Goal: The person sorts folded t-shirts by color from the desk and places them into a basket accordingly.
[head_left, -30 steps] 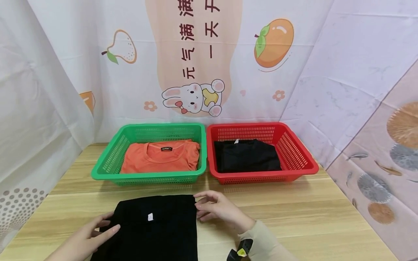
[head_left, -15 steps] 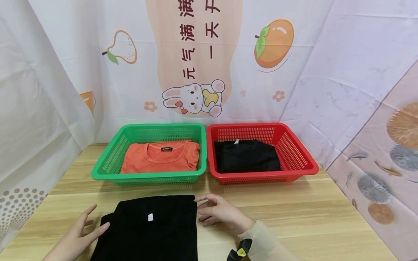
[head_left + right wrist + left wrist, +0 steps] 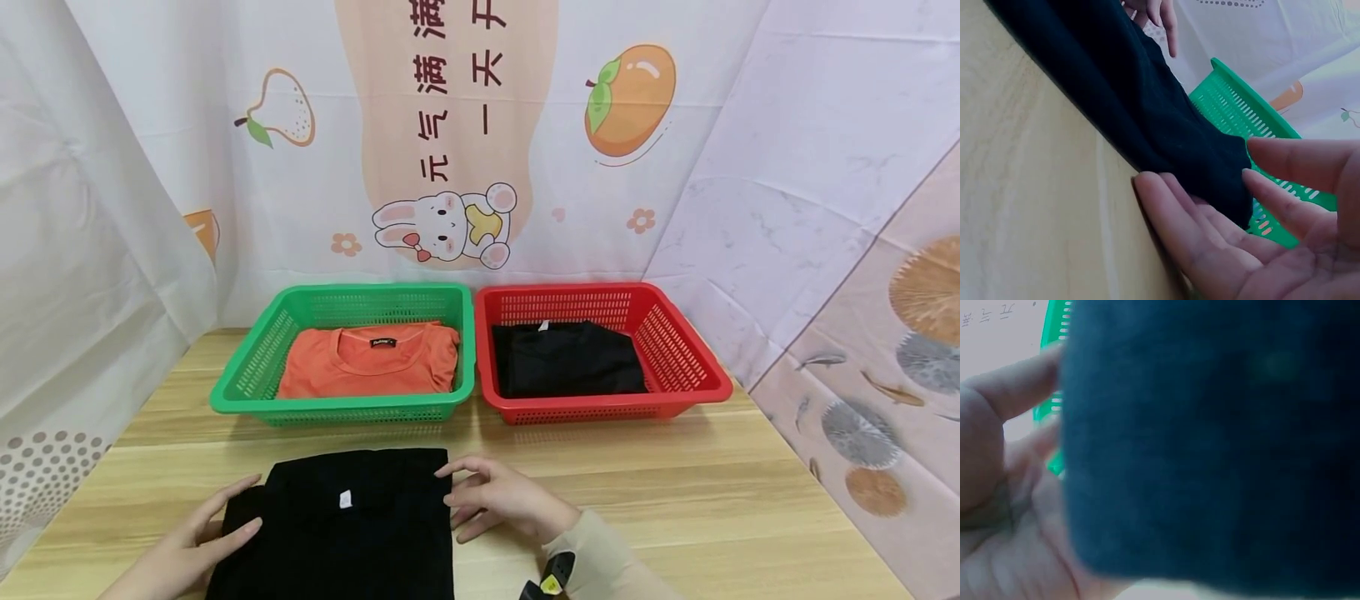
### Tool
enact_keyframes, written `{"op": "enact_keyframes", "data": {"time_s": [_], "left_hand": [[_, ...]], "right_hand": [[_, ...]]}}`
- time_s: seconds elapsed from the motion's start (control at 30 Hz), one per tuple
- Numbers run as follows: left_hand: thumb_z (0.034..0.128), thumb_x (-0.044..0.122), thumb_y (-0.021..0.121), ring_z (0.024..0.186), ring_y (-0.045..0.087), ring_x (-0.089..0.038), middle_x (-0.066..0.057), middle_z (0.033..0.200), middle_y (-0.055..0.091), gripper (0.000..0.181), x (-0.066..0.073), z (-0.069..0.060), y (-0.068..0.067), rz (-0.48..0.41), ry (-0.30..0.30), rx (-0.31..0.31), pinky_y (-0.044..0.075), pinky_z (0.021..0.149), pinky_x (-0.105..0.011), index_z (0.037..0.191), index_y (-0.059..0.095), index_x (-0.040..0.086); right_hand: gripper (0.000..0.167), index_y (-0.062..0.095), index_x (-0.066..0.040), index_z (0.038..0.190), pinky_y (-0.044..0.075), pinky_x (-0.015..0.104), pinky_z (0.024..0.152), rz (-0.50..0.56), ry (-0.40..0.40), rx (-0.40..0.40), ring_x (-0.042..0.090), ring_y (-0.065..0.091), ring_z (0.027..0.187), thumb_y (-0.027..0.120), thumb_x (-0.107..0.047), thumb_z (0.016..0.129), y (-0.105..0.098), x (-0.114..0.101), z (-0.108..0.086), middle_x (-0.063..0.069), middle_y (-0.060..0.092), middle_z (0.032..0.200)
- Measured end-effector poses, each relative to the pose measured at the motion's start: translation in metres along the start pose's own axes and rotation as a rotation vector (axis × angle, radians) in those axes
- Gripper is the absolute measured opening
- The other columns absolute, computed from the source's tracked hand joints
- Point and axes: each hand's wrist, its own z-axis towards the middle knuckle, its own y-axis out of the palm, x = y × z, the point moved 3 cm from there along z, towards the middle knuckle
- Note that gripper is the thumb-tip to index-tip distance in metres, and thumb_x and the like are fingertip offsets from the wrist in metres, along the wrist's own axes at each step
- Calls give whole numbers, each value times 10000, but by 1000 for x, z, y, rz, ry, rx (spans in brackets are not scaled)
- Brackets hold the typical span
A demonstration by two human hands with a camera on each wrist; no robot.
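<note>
A folded black garment (image 3: 337, 533) with a small white label lies on the table in front of me. My left hand (image 3: 198, 537) is at its left edge, thumb over the cloth and fingers extended. In the left wrist view, dark cloth (image 3: 1210, 444) fills most of the picture and hides those fingertips. My right hand (image 3: 498, 500) is at the far right corner, its fingers loosely bent along the edge. The right wrist view shows the right hand's fingers (image 3: 1179, 231) against the side of the cloth, with no grip round it.
Behind the garment stands a green basket (image 3: 341, 406) holding a folded orange shirt (image 3: 375, 362). Beside it on the right, a red basket (image 3: 611, 403) holds folded black clothing (image 3: 570, 358). A printed curtain (image 3: 300, 208) hangs behind the wooden table (image 3: 660, 500).
My left hand drew back from the garment's left edge, then came in to it again. My right hand shifted slightly nearer me along the right edge. Both baskets stayed put.
</note>
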Motion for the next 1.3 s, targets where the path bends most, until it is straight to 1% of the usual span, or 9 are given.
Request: {"op": "enact_keyframes", "data": {"time_s": [0.27,0.4,0.5,0.6,0.7,0.9,1.03,1.13,1.3], "left_hand": [[1060,261,465,416,310,-31,-47,847,569,423,2,3,9,-25,111,-131,381,404,-219,1399,442,514],[1041,275,512,794,528,68,-324,1403,442,476,2,6,13,72,115,-97,551,678,-365,1501,434,183],[1026,292,540,1256,466,-45,-321,1533,319,532,2,8,16,155,116,-71,521,910,-484,1505,420,94],[999,310,585,1298,466,-175,-298,1528,351,573,4,8,17,179,102,-49,522,925,-481,1503,424,90],[971,302,632,1114,534,0,-280,1449,466,587,7,5,16,186,120,-27,549,834,-368,1488,451,88],[946,222,668,415,336,-44,-83,875,652,502,15,-4,13,-35,97,-78,380,421,-210,1250,547,603],[948,207,666,699,526,112,-140,1261,648,515,23,-9,10,-20,131,-33,515,608,-179,1402,535,414],[958,201,653,691,531,126,-24,909,706,518,31,-12,11,7,161,-4,535,679,-178,1415,521,407],[936,159,676,398,236,-61,26,503,122,508,47,-19,15,101,237,166,389,466,-231,1366,570,407]], "right_hand": [[490,508,-112,1439,591,290,679,37,39,-214,73,640,716,597,-37,963,14,4,-1,-42,594,801],[544,509,-137,1448,569,227,624,64,49,-275,70,672,754,599,31,938,19,5,-3,-22,690,948],[561,520,-126,1439,581,238,650,67,31,-261,92,695,820,596,74,920,20,4,-3,93,718,1126],[558,558,-104,1406,588,255,659,51,6,-203,104,709,807,610,100,889,18,2,-3,187,706,1171],[552,589,-85,1375,590,261,654,33,-13,-161,109,715,787,626,112,861,17,-1,-4,211,704,1161],[547,612,-57,1351,595,283,681,5,-36,-162,109,723,780,648,121,835,14,-9,-7,271,687,1139],[542,619,-40,1339,583,244,639,-35,-50,-168,74,715,726,662,123,824,10,-16,-10,262,714,1039],[533,627,-21,1323,562,209,588,-69,-76,-157,46,695,677,680,114,810,6,-22,-13,96,765,847],[511,604,77,1287,548,200,555,-57,-140,-143,30,678,642,694,109,785,-2,-34,-20,-55,737,713]]}}
